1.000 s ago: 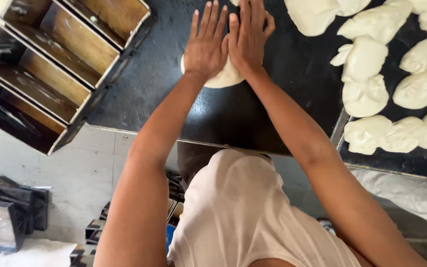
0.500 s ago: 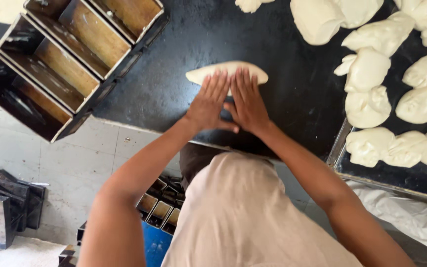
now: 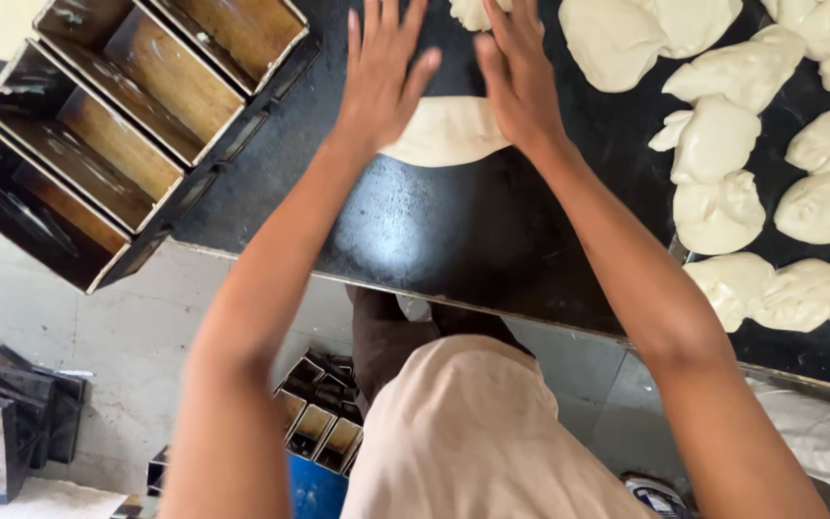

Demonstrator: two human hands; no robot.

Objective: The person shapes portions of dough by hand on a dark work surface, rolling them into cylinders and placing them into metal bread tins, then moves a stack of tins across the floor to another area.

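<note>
A smooth, pale piece of dough point(image 3: 446, 133), flattened to a rounded slab with a curved near edge, lies on the dark, faintly glossy worktop point(image 3: 415, 231), directly under and between the hands. The left hand point(image 3: 383, 72) presses flat on its left part, fingers spread and straight, palm down. The right hand point(image 3: 514, 75) lies flat on its right part, fingers extended away from the body. The two hands are open and side by side, a narrow gap between them, gripping nothing. Both forearms stretch out nearly straight. To the right of the right hand lie soft, lumpy dough portions point(image 3: 718, 144). Left of the left hand stands a set of joined rectangular metal loaf tins point(image 3: 127, 125), worn and brown inside.
</note>
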